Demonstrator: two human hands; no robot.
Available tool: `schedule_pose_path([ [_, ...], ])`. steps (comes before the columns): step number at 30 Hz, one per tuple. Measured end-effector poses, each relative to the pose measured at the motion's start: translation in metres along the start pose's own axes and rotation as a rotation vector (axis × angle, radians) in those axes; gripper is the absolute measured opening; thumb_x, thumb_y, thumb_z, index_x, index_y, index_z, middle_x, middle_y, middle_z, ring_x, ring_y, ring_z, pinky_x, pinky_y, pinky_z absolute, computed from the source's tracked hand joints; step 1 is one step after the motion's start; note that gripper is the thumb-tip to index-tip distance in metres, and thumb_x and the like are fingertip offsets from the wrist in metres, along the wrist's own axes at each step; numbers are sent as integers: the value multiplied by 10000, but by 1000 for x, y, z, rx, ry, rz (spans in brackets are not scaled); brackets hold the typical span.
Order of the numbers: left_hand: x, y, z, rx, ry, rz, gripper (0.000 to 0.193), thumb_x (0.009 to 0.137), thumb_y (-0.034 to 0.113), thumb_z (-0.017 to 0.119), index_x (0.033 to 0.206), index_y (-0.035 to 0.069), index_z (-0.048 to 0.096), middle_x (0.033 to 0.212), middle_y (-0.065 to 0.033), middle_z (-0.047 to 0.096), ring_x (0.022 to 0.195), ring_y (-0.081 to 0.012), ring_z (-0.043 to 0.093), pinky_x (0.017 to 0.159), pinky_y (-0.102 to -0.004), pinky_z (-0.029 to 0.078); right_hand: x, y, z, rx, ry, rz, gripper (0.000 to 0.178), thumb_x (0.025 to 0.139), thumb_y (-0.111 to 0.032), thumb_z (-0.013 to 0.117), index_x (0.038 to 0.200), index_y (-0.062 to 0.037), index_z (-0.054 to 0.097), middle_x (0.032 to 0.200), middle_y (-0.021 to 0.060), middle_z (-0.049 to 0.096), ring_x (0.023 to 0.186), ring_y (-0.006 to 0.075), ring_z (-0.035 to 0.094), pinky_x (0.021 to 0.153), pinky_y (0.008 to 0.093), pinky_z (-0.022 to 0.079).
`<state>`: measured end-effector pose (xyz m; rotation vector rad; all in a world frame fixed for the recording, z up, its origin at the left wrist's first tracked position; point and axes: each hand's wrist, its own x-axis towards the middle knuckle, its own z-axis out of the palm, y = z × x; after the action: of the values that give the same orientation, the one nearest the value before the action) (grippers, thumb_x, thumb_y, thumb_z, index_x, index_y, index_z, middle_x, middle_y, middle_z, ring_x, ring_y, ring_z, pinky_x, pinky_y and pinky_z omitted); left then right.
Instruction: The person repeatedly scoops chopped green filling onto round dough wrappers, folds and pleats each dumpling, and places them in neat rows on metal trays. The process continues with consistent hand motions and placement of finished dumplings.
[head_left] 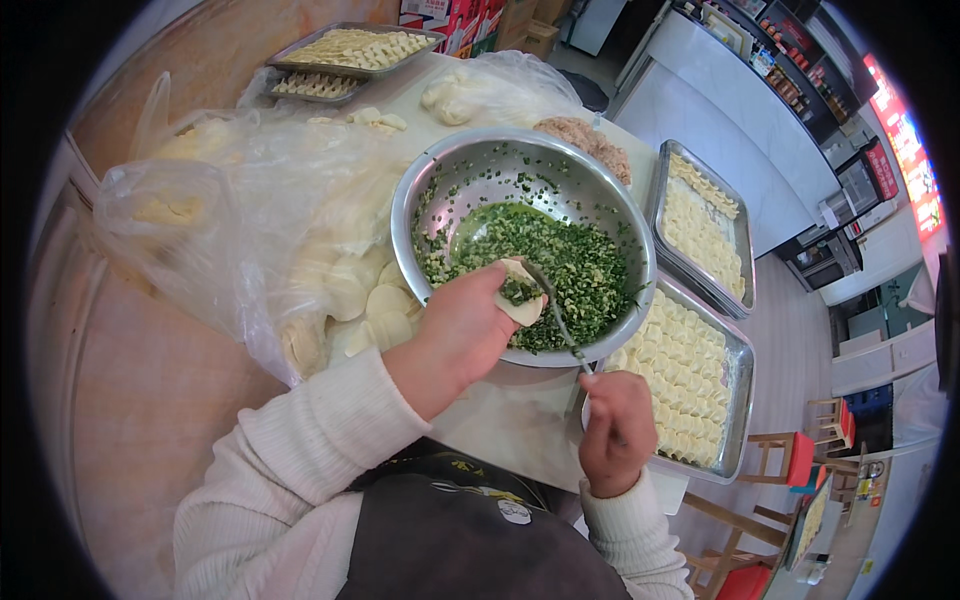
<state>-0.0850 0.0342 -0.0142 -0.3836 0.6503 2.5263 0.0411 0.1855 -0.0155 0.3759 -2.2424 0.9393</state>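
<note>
My left hand [460, 325] holds a round dumpling wrapper [524, 308] over the near side of a large steel bowl [408, 215]. Green chopped filling [518, 291] lies on the wrapper. In my right hand [617, 425] is the handle of a thin metal spoon [562, 325], gripped in a closed fist. The spoon's far end reaches the wrapper, and its tip is partly hidden there. Chopped greens [590, 265] fill the bowl's bottom, with bits stuck to its wall. More flat wrappers [385, 315] are piled left of the bowl, beside my left wrist.
Trays of shaped dumplings [690, 375] stand right of the bowl, with stacked trays [705, 235] behind. Another tray stack [355, 50] sits at the far left. Clear plastic bags [200, 230] cover dough on the left. Pinkish minced filling [590, 140] lies behind the bowl. Stools [785, 455] stand at the right.
</note>
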Motion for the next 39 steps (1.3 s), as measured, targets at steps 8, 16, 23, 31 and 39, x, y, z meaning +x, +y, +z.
schedule_pose_path([
  [8,4,3,-8,-29,-70,-41,269,1022,106,340,1181,-65,473,1134,-203,536,1046,-315,578,923,-470,506,14,-16,-5,491,181,547,183,970,-89,538,1021,54,640,886,122,672,745,140,580,688,259,472],
  [16,1,13,-8,58,-61,-10,363,1040,160,299,1287,-78,416,1236,-225,542,1149,-333,556,1006,-465,465,20,-7,-23,190,55,203,100,789,-9,718,871,6,663,874,122,640,811,224,589,738,313,474],
  [23,10,23,-15,59,-66,73,358,1039,166,307,1271,-80,425,1225,-233,548,1126,-330,571,1011,-463,463,24,-10,-26,-4,-42,139,100,764,7,718,851,-15,674,856,107,653,819,256,604,747,328,480],
  [31,-3,20,-7,74,-147,-84,307,1020,144,356,1230,-57,453,1133,-212,568,1047,-312,594,923,-458,508,37,15,12,-171,-239,211,65,822,-88,692,866,-47,667,852,86,614,858,280,550,779,380,441],
  [39,-15,10,-1,91,-210,-137,334,1030,161,313,1235,-61,454,1162,-213,574,1082,-315,587,954,-458,490,54,7,14,-114,-71,73,138,787,-73,708,919,-77,668,871,84,561,881,263,526,773,363,417],
])
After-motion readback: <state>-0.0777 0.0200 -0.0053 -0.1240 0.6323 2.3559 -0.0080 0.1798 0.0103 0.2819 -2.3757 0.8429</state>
